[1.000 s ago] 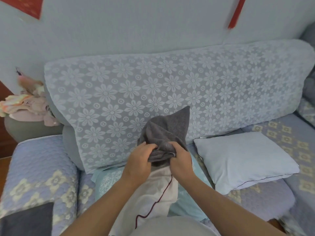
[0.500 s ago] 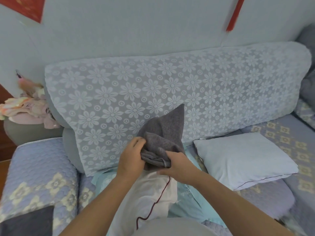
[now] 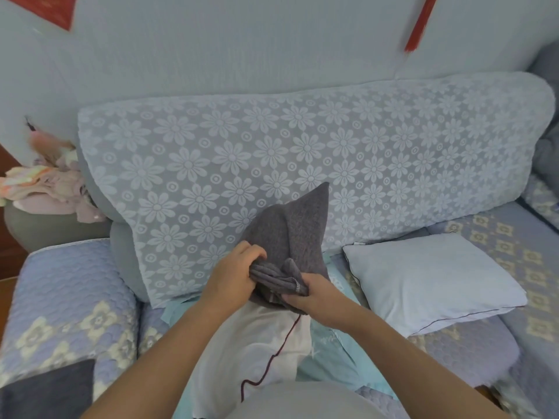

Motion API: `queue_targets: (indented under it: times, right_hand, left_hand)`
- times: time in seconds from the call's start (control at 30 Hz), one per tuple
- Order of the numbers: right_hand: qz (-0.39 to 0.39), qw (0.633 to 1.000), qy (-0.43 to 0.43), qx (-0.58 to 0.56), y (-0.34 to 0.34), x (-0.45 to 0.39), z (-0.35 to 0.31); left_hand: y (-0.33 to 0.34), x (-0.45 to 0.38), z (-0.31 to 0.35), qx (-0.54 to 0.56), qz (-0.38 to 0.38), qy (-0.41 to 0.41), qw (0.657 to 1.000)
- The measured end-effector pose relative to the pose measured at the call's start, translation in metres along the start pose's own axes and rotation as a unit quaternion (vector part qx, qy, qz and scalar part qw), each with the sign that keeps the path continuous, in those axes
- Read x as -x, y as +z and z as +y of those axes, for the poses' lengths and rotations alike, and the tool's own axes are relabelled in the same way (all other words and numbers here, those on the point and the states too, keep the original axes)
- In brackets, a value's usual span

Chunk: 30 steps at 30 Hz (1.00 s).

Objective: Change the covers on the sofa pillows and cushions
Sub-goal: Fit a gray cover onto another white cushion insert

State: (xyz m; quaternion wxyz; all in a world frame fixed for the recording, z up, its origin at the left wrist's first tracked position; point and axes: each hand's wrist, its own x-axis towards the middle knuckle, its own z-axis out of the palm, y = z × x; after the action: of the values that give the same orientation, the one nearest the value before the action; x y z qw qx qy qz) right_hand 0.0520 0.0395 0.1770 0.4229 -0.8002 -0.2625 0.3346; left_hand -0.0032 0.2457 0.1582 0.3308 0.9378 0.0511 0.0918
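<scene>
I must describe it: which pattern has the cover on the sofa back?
White daisy-like flowers and small circles on the sofa-back cover, seen in the head view.

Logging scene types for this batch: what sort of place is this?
Most likely a home living room: a sofa with quilted covers, a loose pillow on its seat, and a pile of clothes beside it.

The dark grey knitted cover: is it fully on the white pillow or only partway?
Partway. The dark grey knitted cover is bunched at the far end; most of the white pillow shows bare.
</scene>
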Motion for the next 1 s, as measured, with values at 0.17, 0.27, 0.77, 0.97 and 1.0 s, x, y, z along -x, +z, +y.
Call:
queue_targets:
  times: [0.17,0.27,0.77,0.97,1.0]
  right_hand:
    - [-0.059,0.996,0.060,-0.037,-0.029,0.000,0.003]
    - [-0.061,0.985,0.090,-0.134,-0.030,-0.004,0.003]
    - [-0.154,0.914,0.169,-0.334,-0.027,-0.015,0.000]
    - [-0.140,0.921,0.152,-0.331,-0.026,-0.013,-0.003]
    - [-0.135,0.923,0.149,-0.328,-0.024,-0.013,-0.003]
  left_hand:
    - [-0.010,0.000,0.000,0.261,-0.274,-0.112,0.919]
    - [-0.012,-0.009,0.000,0.356,-0.298,-0.189,0.865]
    - [-0.008,-0.007,0.004,0.360,-0.265,-0.143,0.883]
    - [-0.006,-0.004,0.000,0.078,-0.297,-0.063,0.950]
    - [-0.005,-0.003,-0.003,0.065,-0.295,-0.061,0.951]
